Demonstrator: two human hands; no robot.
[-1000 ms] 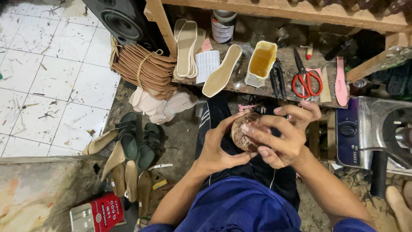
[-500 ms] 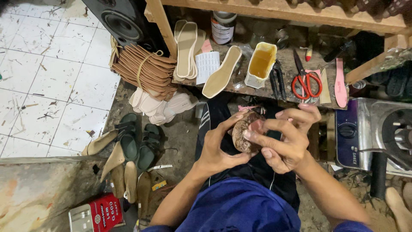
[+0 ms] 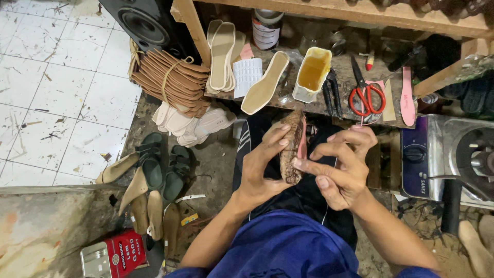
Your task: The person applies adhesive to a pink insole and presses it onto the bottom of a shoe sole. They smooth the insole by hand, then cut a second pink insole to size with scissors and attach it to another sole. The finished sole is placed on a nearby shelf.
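A brown woven shoe piece with a pink edge (image 3: 294, 146) stands on edge over my lap, held between both hands. My left hand (image 3: 262, 167) grips its left side, thumb and fingers curled round it. My right hand (image 3: 342, 167) pinches its right, pink edge with fingertips, the other fingers arched above. Both hands touch the piece. Below them are my dark trousers and blue shirt.
A low wooden bench (image 3: 288, 98) ahead carries beige insoles (image 3: 264, 83), a white tub of amber glue (image 3: 312, 73), red-handled scissors (image 3: 366, 92) and pliers. A bundle of tan soles (image 3: 170, 80) and green sandals (image 3: 162, 164) lie left; a metal machine (image 3: 453, 154) sits right.
The shoe piece has been turned from lying flat in my hands to standing on edge, showing its pink rim. Both hands have shifted their grip around it.
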